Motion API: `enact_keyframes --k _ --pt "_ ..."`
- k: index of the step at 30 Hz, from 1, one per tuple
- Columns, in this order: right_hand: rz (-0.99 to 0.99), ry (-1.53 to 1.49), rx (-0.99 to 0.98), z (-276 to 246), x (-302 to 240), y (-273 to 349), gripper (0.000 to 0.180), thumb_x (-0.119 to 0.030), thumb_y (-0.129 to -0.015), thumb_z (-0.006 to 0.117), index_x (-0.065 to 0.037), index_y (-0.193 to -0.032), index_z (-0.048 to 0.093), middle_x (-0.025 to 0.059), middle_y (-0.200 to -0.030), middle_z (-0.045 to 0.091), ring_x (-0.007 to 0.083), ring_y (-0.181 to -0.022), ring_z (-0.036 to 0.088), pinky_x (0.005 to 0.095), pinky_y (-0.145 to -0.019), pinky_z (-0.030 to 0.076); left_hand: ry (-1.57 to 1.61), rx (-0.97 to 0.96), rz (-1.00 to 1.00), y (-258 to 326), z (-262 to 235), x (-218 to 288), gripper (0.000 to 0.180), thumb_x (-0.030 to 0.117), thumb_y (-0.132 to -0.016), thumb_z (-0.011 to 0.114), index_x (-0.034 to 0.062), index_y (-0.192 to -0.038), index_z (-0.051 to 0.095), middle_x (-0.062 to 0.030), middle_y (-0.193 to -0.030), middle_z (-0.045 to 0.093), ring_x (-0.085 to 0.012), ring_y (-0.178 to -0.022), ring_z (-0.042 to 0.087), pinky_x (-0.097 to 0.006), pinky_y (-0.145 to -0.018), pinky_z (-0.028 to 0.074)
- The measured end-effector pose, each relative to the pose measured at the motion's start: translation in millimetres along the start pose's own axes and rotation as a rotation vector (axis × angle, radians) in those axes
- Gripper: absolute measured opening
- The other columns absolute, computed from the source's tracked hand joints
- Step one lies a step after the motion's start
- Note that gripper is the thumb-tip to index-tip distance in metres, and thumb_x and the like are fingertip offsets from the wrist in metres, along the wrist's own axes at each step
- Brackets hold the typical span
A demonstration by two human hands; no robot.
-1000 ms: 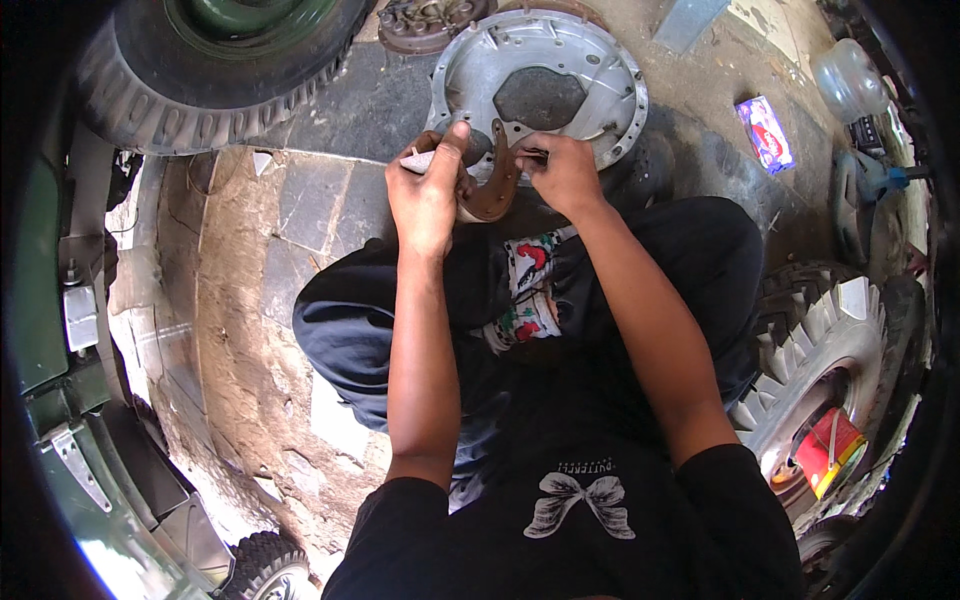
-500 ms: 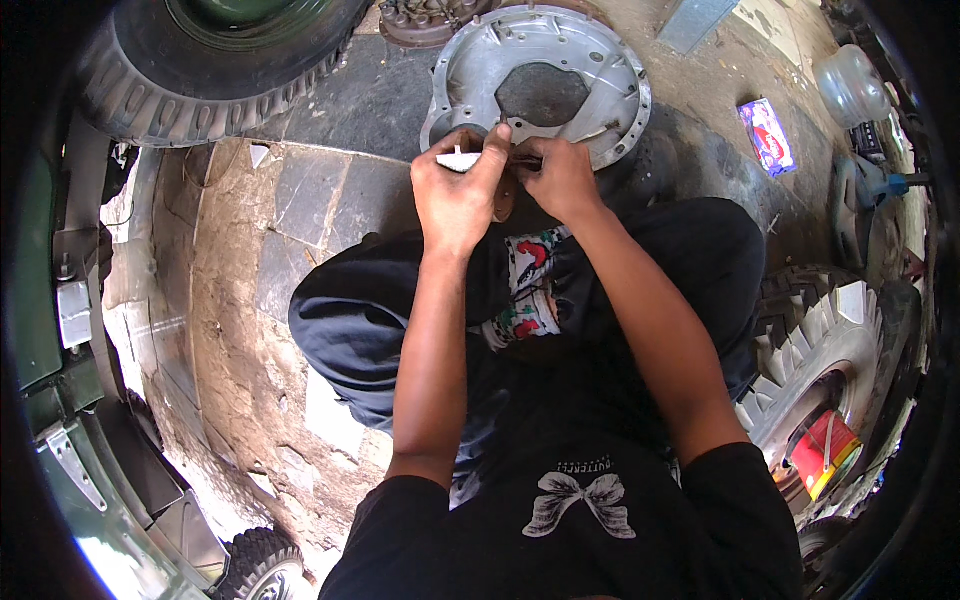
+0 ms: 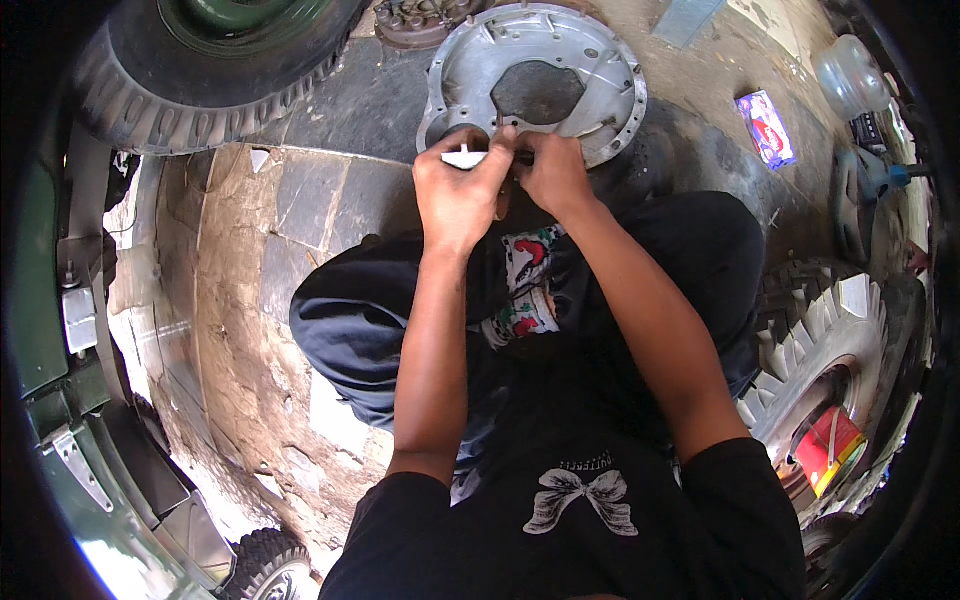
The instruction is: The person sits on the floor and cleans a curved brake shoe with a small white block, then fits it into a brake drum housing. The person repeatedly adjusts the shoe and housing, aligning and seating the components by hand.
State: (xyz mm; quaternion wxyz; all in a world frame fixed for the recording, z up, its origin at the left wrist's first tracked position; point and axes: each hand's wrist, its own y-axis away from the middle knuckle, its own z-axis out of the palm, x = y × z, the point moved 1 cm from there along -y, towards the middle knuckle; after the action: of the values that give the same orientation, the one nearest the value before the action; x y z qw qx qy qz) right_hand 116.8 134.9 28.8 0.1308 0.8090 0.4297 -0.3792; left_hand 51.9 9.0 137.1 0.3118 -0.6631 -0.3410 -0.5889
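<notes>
My left hand point(image 3: 458, 192) is closed round a small white object point(image 3: 464, 158) whose kind I cannot make out. Close beside it, my right hand point(image 3: 555, 175) has its fingers pinched together; whatever they grip is hidden. Both hands meet over the near rim of a round, silver-grey metal housing point(image 3: 468, 62), which has a wide opening at its middle and holes along its flange. A thin dark piece point(image 3: 499, 118) points up by the left thumb. Below the hands, a brownish rounded part point(image 3: 503, 205) shows only in a sliver.
A large tyre point(image 3: 160, 115) lies at the upper left, beside a rusty round metal part point(image 3: 425, 22). To the right are a purple packet point(image 3: 767, 130), a clear plastic jug point(image 3: 852, 75) and another tyre point(image 3: 800, 330) with a red-yellow can point(image 3: 828, 447). Green vehicle bodywork point(image 3: 45, 250) edges the left.
My right hand has shifted slightly left, closer against my left hand. The view has moved a little; the housing stays in place.
</notes>
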Motion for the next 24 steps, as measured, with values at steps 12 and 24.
enact_keyframes --k 12,24 --pt "-0.027 -0.056 0.036 2 2 -4 0.021 -0.008 -0.075 0.078 -0.001 -0.095 0.075 0.0216 -0.091 0.074 0.0428 -0.09 0.071 0.0492 -0.084 0.056 0.061 -0.005 -0.017 0 -5 -1 0.034 0.015 -0.095 0.073 -0.0008 -0.067 0.062 -0.0015 -0.055 0.057 -0.0072 -0.045 0.049 -0.028 -0.041 0.035" --pt "-0.014 -0.051 -0.009 -2 -2 -2 0.021 -0.007 -0.075 0.077 0.0 -0.095 0.075 0.0244 -0.092 0.073 0.0436 -0.091 0.07 0.0486 -0.084 0.056 0.065 0.009 -0.035 1 -1 -1 0.034 0.014 -0.094 0.073 0.0008 -0.066 0.06 -0.0001 -0.054 0.055 -0.0073 -0.043 0.048 -0.028 -0.04 0.035"
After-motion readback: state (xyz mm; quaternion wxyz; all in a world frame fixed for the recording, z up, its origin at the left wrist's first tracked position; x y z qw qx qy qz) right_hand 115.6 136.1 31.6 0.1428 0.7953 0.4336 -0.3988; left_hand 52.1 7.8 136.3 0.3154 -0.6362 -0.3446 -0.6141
